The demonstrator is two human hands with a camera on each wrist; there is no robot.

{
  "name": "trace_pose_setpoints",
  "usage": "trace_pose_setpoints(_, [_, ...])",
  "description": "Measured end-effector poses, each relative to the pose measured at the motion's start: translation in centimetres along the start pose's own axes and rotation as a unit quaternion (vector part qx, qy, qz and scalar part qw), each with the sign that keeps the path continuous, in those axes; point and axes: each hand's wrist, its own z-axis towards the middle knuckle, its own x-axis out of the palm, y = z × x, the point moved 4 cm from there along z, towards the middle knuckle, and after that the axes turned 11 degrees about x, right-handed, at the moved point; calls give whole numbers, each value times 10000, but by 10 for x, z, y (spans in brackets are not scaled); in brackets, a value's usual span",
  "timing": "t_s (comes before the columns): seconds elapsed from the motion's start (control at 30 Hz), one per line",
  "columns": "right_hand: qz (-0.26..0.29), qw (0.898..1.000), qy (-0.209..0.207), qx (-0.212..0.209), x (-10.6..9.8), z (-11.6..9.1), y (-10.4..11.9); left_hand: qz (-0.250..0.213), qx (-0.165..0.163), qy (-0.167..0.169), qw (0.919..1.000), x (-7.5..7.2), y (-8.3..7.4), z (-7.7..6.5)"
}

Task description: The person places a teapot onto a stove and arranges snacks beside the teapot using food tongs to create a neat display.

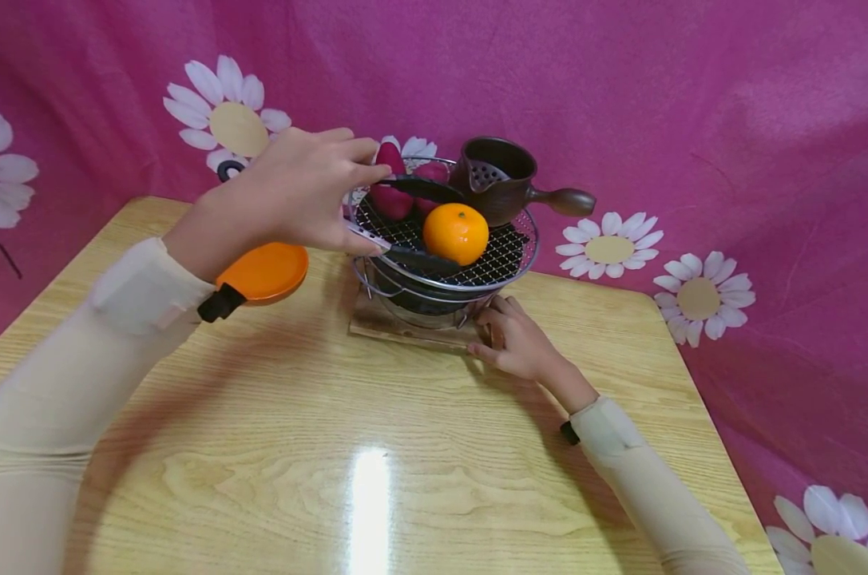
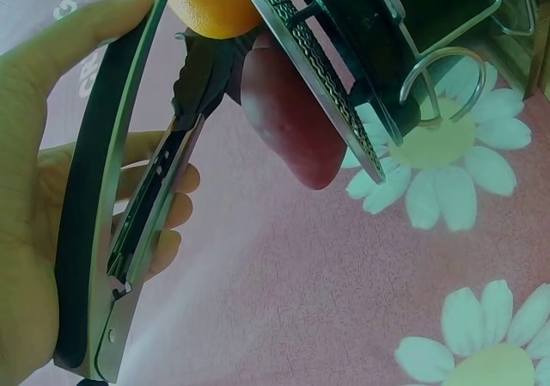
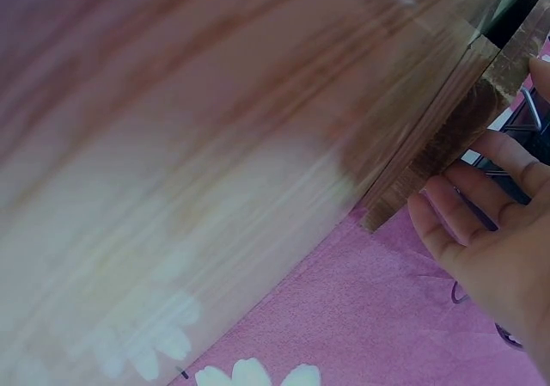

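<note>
My left hand (image 1: 297,188) grips a pair of tongs (image 2: 103,197) with black tips, its thumb on one arm and its fingers round the other. Between the tips sits an orange mandarin (image 1: 456,234), over the round wire grill rack (image 1: 501,263). Lower down, my right hand (image 1: 520,343) holds the right end of the wooden base (image 1: 405,334) under the small grill, thumb at the front and fingers at its side. Two reddish sweet potatoes (image 1: 392,198) lie at the rack's back left. On its back right stands a dark brown side-handled teapot (image 1: 505,196).
An orange pan (image 1: 271,271) with a black handle lies on the wood-grain table (image 1: 297,447), left of the grill and partly behind my left arm. A pink cloth (image 1: 620,104) with white daisies hangs behind the table and at its sides.
</note>
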Motion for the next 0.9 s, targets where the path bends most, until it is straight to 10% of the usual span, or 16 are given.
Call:
trace_pose_setpoints(0.53, [-30, 9999, -57, -86, 0, 0, 0, -96, -378, -319, 9987, -9, 7, -25])
trace_pose_setpoints(0.9, [-29, 9999, -92, -133, 0, 0, -1, 26, -714, -1164, 9906, -18, 20, -51])
